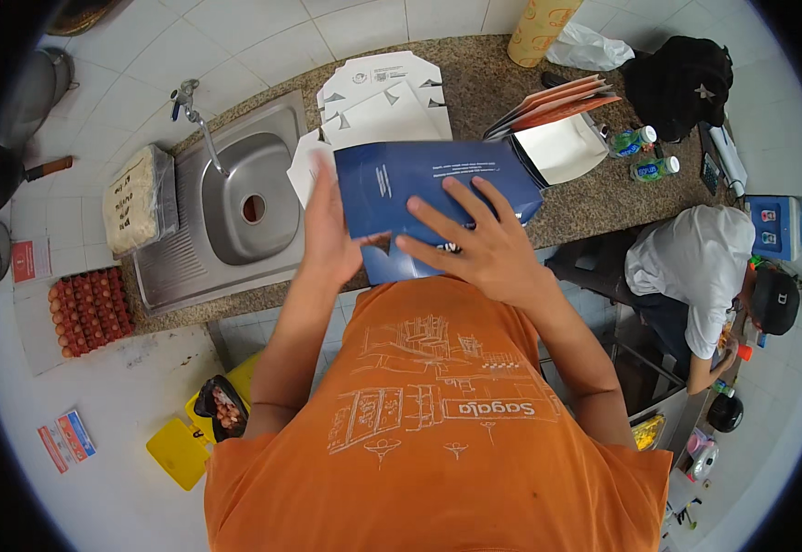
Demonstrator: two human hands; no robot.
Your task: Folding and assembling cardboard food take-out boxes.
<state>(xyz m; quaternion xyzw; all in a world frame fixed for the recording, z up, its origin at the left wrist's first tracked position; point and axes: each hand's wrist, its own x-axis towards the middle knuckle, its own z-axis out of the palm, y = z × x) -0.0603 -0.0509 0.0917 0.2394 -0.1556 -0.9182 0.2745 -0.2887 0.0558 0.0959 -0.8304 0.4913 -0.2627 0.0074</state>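
Spanning the space between the person's orange shirt (pixel 438 386) and the stacked white box blanks (pixel 387 74), a blue cardboard piece (pixel 392 166) lies over the front part of the countertop as seen from above; whether it rests on the stone or is held just over it cannot be told. The left hand (pixel 332 221) stands on edge at the piece's left side, its fingers extended and slightly blurred, its thumb reaching toward the lower part of the cardboard; it is open, without a visible grip. The right hand (pixel 475 235) is palm down with the fingers spread across the blue face, pressing or resting on it rather than closing round it. Beyond, the white blanks overlap on the granite counter (pixel 475 92). To their right, a white-lined box (pixel 562 152) stands beside a sheaf of orange-edged sheets (pixel 562 103), with two green-labelled bottles (pixel 643 155) near it. To the left lies a steel sink (pixel 277 216) with its tap (pixel 203 129); farther left, a filled plastic bag (pixel 134 202) and stacked eggs (pixel 88 313). At far right, a co-worker in a white shirt (pixel 695 258) bends forward.
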